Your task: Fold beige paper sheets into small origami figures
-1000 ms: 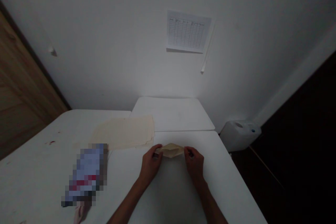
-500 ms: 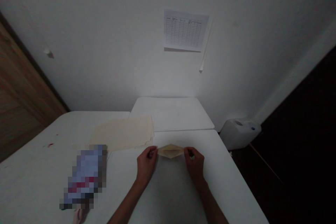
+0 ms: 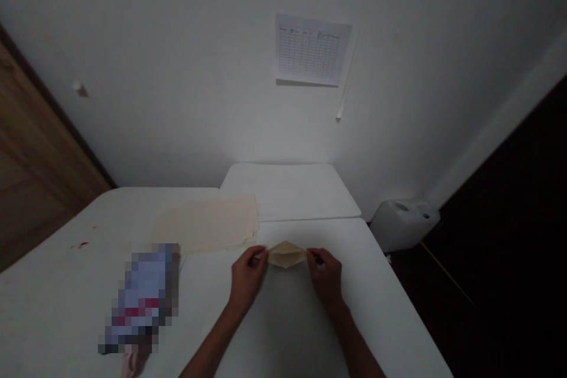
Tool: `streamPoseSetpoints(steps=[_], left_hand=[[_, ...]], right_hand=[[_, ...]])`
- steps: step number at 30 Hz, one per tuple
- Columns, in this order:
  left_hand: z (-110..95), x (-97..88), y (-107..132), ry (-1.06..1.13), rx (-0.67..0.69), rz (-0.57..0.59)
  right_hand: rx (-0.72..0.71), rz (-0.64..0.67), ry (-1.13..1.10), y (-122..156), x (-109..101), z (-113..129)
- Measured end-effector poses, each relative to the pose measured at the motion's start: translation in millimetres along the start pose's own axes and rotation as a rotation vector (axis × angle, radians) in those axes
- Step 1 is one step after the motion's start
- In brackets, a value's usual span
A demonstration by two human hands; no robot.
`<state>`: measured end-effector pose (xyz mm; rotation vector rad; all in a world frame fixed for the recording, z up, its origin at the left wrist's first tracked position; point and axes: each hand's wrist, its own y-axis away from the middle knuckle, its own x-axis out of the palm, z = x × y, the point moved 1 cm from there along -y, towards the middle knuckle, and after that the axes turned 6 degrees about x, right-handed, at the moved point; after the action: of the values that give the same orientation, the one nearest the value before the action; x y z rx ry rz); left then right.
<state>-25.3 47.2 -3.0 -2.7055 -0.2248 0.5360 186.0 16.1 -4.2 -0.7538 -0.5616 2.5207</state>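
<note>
A small folded piece of cream paper (image 3: 287,254), pointed at both ends, lies on the white table (image 3: 287,331) in front of me. My left hand (image 3: 246,279) pinches its left tip with the fingers closed. My right hand (image 3: 326,276) pinches the right tip the same way. Both forearms reach in from the bottom edge of the head view.
A stack of cream sheets (image 3: 208,224) lies left of the folded piece. A pixelated object (image 3: 140,298) sits on the table's left part. A second white surface (image 3: 290,190) adjoins at the back. A printed chart (image 3: 312,49) hangs on the wall; a white container (image 3: 404,222) stands on the floor, right.
My hands have drawn slightly closer together, and the folded paper between them looks shorter and a little taller than one second ago.
</note>
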Motion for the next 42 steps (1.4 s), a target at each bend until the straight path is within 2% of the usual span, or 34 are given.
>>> streamPoseSetpoints(steps=[13,18,20,29,33,42], left_hand=[[-0.5,-1.6,-0.9,-0.051,0.039,0.019],[-2.8,-1.6,-0.4,-0.130,-0.004,-0.050],[-3.7,-1.3,-0.1,-0.141,0.006,-0.038],[-6.2,0.7,6.6,-0.198,0.186,-0.034],[-5.5,3.4,10.2,-0.228,0.280,-0.030],[-4.0,5.9,13.6,-0.277,0.390,-0.001]], right_hand=[[-0.004,0.005,-0.004,0.2,-0.2,1.4],[-0.007,0.000,-0.008,0.6,-0.7,-0.5],[-0.003,0.001,-0.013,0.9,-0.9,-1.5],[0.036,-0.005,-0.011,1.3,2.6,-10.0],[0.054,0.037,-0.009,1.1,3.0,-9.2],[0.086,0.080,-0.017,0.5,3.0,-5.2]])
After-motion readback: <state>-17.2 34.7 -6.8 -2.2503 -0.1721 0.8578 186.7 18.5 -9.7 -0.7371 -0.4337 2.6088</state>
